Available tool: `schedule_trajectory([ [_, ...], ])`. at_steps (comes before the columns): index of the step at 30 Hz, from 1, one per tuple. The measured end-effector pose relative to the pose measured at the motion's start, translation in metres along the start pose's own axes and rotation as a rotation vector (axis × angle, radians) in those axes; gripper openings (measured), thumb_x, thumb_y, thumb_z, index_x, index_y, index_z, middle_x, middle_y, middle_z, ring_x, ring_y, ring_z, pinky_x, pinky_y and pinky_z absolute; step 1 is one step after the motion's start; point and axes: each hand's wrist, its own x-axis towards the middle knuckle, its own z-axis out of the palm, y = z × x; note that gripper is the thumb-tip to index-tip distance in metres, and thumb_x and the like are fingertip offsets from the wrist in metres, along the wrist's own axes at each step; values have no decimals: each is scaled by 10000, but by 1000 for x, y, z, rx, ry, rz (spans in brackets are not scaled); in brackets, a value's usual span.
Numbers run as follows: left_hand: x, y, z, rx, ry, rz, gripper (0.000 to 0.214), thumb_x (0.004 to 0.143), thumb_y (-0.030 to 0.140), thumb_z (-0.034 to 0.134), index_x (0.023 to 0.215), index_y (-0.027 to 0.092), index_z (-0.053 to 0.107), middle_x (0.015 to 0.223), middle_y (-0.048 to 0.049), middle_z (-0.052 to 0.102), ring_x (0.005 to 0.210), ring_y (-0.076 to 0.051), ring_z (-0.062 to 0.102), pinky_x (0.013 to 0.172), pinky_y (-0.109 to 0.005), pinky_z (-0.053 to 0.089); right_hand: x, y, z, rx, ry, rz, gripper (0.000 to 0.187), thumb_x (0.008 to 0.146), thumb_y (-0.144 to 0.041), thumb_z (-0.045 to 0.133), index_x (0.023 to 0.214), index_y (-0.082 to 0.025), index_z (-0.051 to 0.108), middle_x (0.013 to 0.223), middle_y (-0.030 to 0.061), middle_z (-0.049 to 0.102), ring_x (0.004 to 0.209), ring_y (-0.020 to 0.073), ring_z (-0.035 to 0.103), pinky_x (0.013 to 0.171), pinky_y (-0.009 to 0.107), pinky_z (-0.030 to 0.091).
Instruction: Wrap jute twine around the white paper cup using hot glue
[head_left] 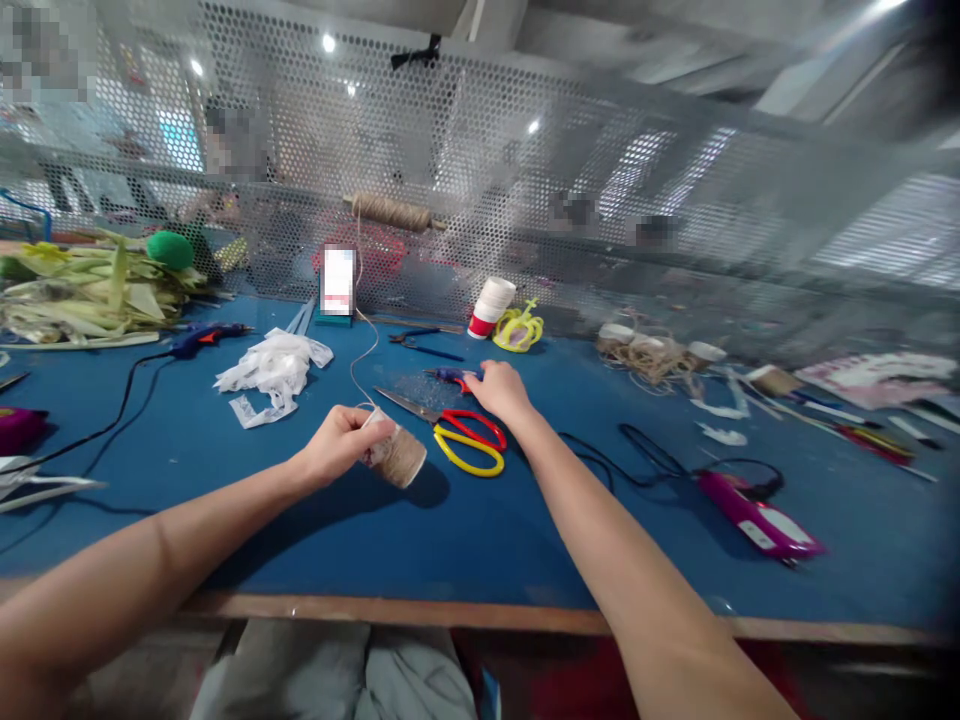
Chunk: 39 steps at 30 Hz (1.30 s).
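My left hand (pixel 352 437) is closed around a small cup wrapped in brown twine (pixel 401 458), tilted on its side just above the table. From it a strand of twine (pixel 362 350) climbs to a spool of twine (pixel 394 212) on the mesh panel. My right hand (pixel 501 390) grips a blue glue gun (pixel 450 375) with a red trigger, its nozzle pointing left; the fingers are partly hidden. Between the hands lie large scissors (pixel 469 450) with one red and one yellow handle, blades toward the upper left.
Behind are pliers (pixel 420 342), stacked paper cups (pixel 491 305), a yellow crown-shaped piece (pixel 519 330) and a phone (pixel 337 280). White plastic strips (pixel 270 370), another glue gun (pixel 206 338) and husks (pixel 97 285) lie left. Right are a corded purple device (pixel 757 515) and twine-wrapped cups (pixel 652 355).
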Motion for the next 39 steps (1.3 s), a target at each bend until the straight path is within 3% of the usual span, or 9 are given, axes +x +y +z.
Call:
schedule_trajectory([
  [2, 3, -1, -1, -1, 31, 22, 379, 579, 454, 647, 430, 130, 520, 413, 28, 436, 416, -55, 357, 426, -199, 285, 12, 15, 3, -56, -28, 76, 177, 742, -181, 650, 872, -60, 645, 1051, 219, 633, 1092, 308, 550, 928, 429, 388],
  [5, 6, -4, -3, 22, 58, 44, 389, 595, 480, 623, 455, 129, 531, 434, 23, 443, 433, -65, 367, 444, -208, 293, 19, 27, 12, -65, -59, 130, 143, 787, -231, 632, 864, -110, 634, 986, 104, 660, 987, 219, 602, 885, 409, 436],
  [9, 12, -11, -9, 123, 91, 94, 424, 644, 493, 577, 432, 144, 466, 426, 32, 396, 433, -63, 334, 444, -212, 261, 15, 23, 8, 48, -17, 136, 210, 703, -120, 653, 907, -102, 607, 904, 142, 675, 904, 248, 634, 771, 340, 475],
  [13, 19, -18, -15, 180, 108, 135, 425, 676, 496, 545, 447, 150, 455, 446, 30, 403, 448, -71, 351, 455, -216, 279, -11, 2, -14, 291, -64, 36, 310, 727, -118, 588, 1031, -136, 534, 821, 65, 686, 691, 158, 655, 616, 257, 509],
  [16, 22, -20, -16, 204, 135, 136, 421, 687, 493, 533, 451, 151, 462, 437, 26, 409, 446, -76, 359, 456, -218, 284, -41, -13, -26, 441, -198, -32, 122, 754, -203, 585, 847, -124, 582, 668, 53, 666, 546, 125, 618, 534, 235, 507],
  [21, 22, -20, -15, 184, 150, 124, 417, 695, 482, 539, 445, 154, 475, 415, 19, 426, 431, -82, 369, 443, -220, 272, -76, -22, -23, 686, -334, -137, 223, 685, -328, 657, 739, -115, 620, 568, 38, 627, 449, 102, 547, 425, 217, 450],
  [25, 22, -19, -16, 171, 186, 128, 414, 687, 486, 553, 449, 151, 493, 407, 17, 434, 427, -86, 376, 435, -219, 268, -84, -25, -22, 647, -386, -179, 230, 678, -338, 648, 726, -113, 638, 532, 25, 614, 425, 93, 523, 394, 208, 417],
  [33, 25, -15, -19, 201, 217, 147, 407, 717, 457, 517, 473, 132, 530, 445, 17, 457, 458, -86, 386, 475, -227, 290, -99, -33, -28, 350, -306, -218, 193, 694, -293, 602, 554, -180, 532, 430, -17, 540, 376, 105, 501, 411, 224, 421],
  [39, 31, -22, -17, 108, 239, 68, 378, 708, 450, 508, 506, 133, 546, 453, 14, 477, 443, -87, 396, 460, -224, 292, -101, -32, -26, 322, -296, -327, 250, 725, -291, 567, 503, -195, 504, 419, -14, 536, 377, 115, 496, 440, 241, 421],
])
